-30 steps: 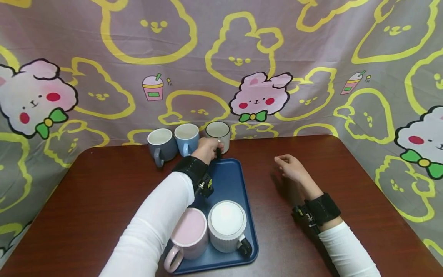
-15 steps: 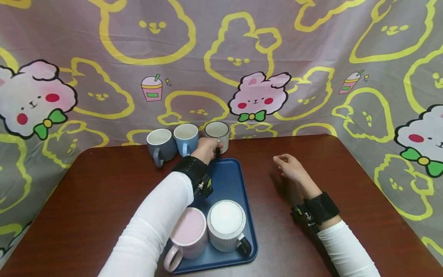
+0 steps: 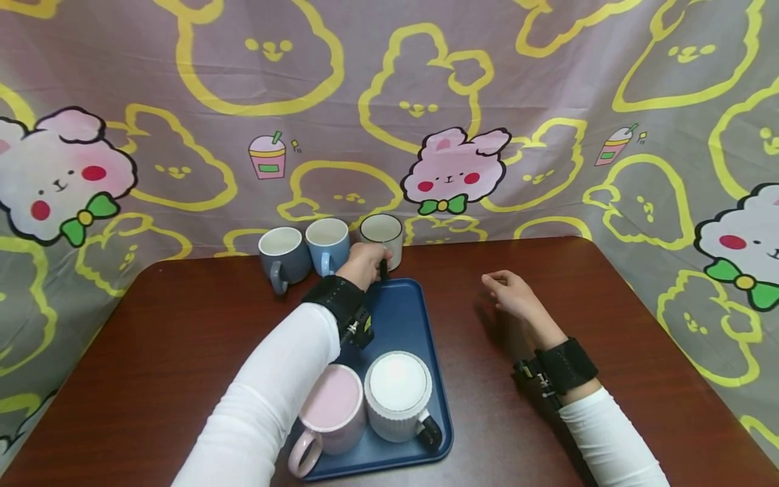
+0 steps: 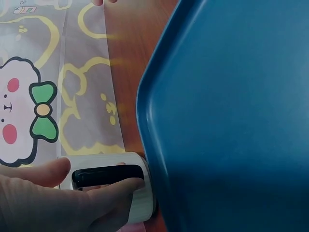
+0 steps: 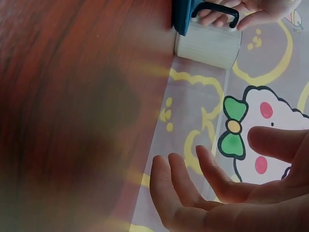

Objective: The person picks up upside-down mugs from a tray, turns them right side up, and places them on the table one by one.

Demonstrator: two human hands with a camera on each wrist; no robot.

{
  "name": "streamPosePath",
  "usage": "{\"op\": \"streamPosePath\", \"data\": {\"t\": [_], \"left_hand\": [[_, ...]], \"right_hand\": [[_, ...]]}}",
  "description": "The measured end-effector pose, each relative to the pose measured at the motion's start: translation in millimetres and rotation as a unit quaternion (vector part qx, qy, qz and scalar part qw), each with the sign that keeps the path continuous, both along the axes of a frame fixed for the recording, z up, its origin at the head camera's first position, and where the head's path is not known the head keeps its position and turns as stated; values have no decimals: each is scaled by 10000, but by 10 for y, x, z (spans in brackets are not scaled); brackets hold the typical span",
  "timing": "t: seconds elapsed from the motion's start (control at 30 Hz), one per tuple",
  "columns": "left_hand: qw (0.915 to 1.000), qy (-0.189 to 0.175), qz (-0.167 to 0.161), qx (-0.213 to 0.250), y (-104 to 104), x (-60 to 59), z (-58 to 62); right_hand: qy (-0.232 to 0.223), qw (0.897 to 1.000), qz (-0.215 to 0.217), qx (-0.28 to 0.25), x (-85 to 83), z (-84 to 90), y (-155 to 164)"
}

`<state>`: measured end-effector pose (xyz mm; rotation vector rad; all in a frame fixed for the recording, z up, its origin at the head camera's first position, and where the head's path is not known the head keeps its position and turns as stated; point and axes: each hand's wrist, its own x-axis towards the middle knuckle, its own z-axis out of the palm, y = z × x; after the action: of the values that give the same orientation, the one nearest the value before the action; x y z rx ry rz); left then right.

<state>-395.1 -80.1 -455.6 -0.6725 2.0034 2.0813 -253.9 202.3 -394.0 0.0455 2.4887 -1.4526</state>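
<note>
My left hand point(image 3: 372, 261) point(image 4: 104, 189) reaches to the back of the table and grips the black handle point(image 4: 107, 172) of a cream mug point(image 3: 383, 233) point(image 5: 208, 43). That mug stands on the table just beyond the far edge of the blue tray point(image 3: 404, 314) point(image 4: 231, 121). In the left wrist view the thumb lies over the handle and a finger curls under it. My right hand point(image 3: 506, 289) point(image 5: 217, 193) rests on the table to the right of the tray, fingers relaxed and holding nothing.
A grey mug point(image 3: 282, 253) and a light blue mug point(image 3: 327, 242) stand left of the cream one by the patterned backdrop. A pink mug point(image 3: 331, 412) and a white ribbed mug point(image 3: 398, 396) sit on the tray's near end. The table is dark wood point(image 3: 182, 338).
</note>
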Motion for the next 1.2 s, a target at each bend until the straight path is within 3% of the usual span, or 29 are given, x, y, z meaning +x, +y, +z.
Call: {"op": "streamPosePath", "data": {"t": [0.07, 0.13, 0.23, 0.3, 0.43, 0.77, 0.93, 1.2], "left_hand": [[10000, -34, -42, -15, 29, 159, 180], [9999, -104, -79, -84, 100, 494, 546], [9995, -242, -157, -87, 198, 889, 1015], [9988, -300, -334, 184, 203, 1012, 1167], [9961, -332, -523, 623, 178, 1102, 1284], [9970, -302, -448, 551, 75, 1238, 1503], [9973, -118, -697, 184, -13, 1334, 1602], [9918, 527, -1019, -569, -165, 1483, 1737]], "right_hand": [[-17, 10000, 8, 33, 2, 2, -3], [-18, 10000, 37, 25, 0, 0, -2], [-14, 10000, 48, 22, -8, -10, 9], [-2, 10000, 61, 39, -12, -16, 15], [31, 9999, 110, 78, -15, -17, 13], [-4, 9998, 162, 68, -13, -21, -19], [-17, 9997, 232, 98, -8, -34, -42], [-45, 9995, 289, 147, -6, -40, -47]]}}
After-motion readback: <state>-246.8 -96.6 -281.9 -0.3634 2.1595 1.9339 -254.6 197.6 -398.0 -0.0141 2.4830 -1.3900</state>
